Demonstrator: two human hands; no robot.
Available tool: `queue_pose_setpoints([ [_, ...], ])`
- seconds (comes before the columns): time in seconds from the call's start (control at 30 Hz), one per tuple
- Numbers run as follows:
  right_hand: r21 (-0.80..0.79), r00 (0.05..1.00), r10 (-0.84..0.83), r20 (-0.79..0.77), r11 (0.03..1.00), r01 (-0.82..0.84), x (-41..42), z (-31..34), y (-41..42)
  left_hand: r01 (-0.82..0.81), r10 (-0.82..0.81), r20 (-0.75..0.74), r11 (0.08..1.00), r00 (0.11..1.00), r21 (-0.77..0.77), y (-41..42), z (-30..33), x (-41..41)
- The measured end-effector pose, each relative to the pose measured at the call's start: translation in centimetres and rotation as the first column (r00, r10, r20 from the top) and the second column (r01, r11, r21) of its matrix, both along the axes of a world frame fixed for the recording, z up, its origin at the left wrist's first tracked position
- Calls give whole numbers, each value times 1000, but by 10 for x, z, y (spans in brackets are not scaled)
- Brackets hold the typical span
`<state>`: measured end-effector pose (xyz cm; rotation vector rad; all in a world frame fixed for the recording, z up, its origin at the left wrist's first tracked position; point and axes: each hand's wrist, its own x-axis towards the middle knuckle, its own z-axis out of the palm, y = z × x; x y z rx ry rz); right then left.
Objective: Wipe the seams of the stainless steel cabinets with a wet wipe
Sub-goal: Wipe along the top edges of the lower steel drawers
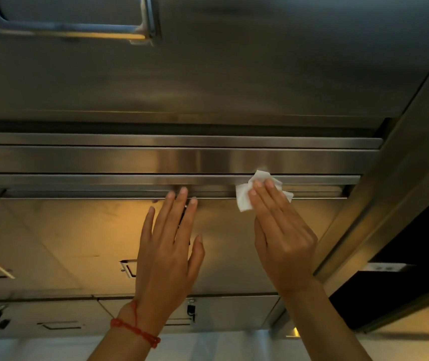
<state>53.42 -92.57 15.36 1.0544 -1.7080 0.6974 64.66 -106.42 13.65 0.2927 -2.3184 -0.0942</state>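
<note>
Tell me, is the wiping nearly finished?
Hard to say what is already done: the steel shows no clear wiped or dirty patches. In hand: the right hand presses the wet wipe with straight fingers onto the horizontal seam, near its right end, while the left hand rests flat on the cabinet door. Possibly left: the long seam stretching leftward, and the lower seams.
</note>
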Motion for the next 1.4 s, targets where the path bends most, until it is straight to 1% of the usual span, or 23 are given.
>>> queue_pose_setpoints([
  [0.27,44,998,4,-62,999,-1,2,-5,-18,21,-21,5,1000,1000,-10,-4,-6,-4],
  [0.4,56,995,-37,-96,998,42,-5,-4,-7,34,-34,-12,999,999,-10,-6,-10,-5],
  [0.5,31,995,-54,-83,998,57,-4,-4,-8,34,-34,-26,999,999,-4,-6,-11,-7],
  [0.73,82,995,-24,-95,996,32,0,-2,-15,30,-31,-34,999,999,-16,-6,-13,-7],
  [0.93,43,995,-53,-83,997,57,2,-2,-16,30,-30,-37,1000,999,-8,-6,-12,-7],
  [1.03,82,996,-5,-94,997,13,3,-1,-23,33,-33,-38,999,999,-10,-6,-13,-7],
  [1.1,105,996,-3,-93,994,13,1,0,-18,38,-38,-44,999,998,-9,-6,-12,-8],
  [1.27,38,996,-58,-64,997,61,1,0,-14,33,-33,-41,999,999,-3,-6,-13,-7],
  [1.4,55,998,-9,-54,998,12,6,-1,-25,34,-34,-30,999,999,-18,-7,-12,-7],
])
